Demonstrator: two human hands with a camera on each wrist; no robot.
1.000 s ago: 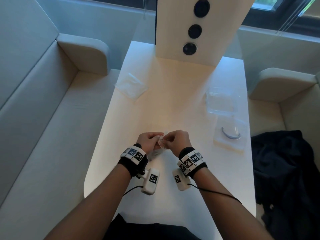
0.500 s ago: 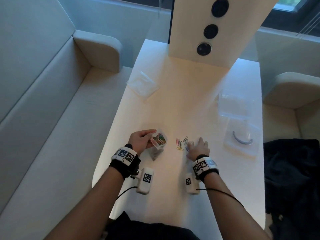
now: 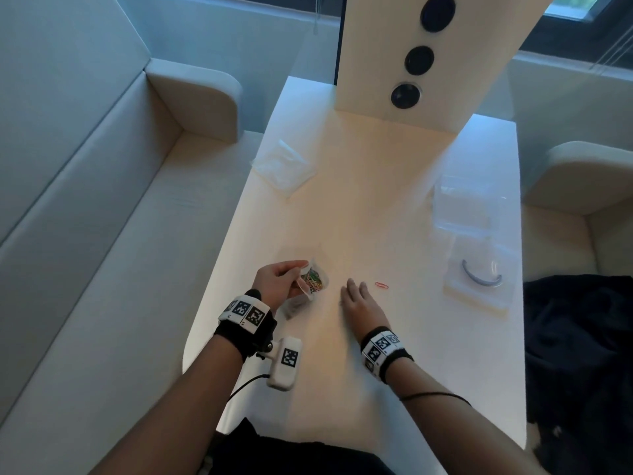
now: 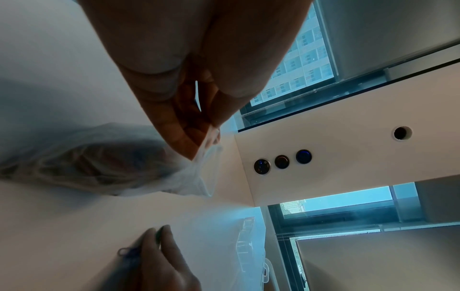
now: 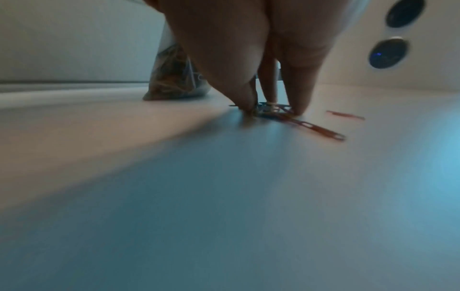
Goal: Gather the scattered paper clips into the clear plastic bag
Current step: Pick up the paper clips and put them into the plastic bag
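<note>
Our left hand pinches the bag mouth at 9 o'clock; our right hand fingertips press clips on the table; a red clip lies at its 2 o'clock.

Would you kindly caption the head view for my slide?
Left hand holds the clear bag of clips; right hand presses clips on the table.

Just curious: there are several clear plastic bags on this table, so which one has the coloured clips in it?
The small bag pinched in the left hand; the flat bags farther back show no clips.
</note>
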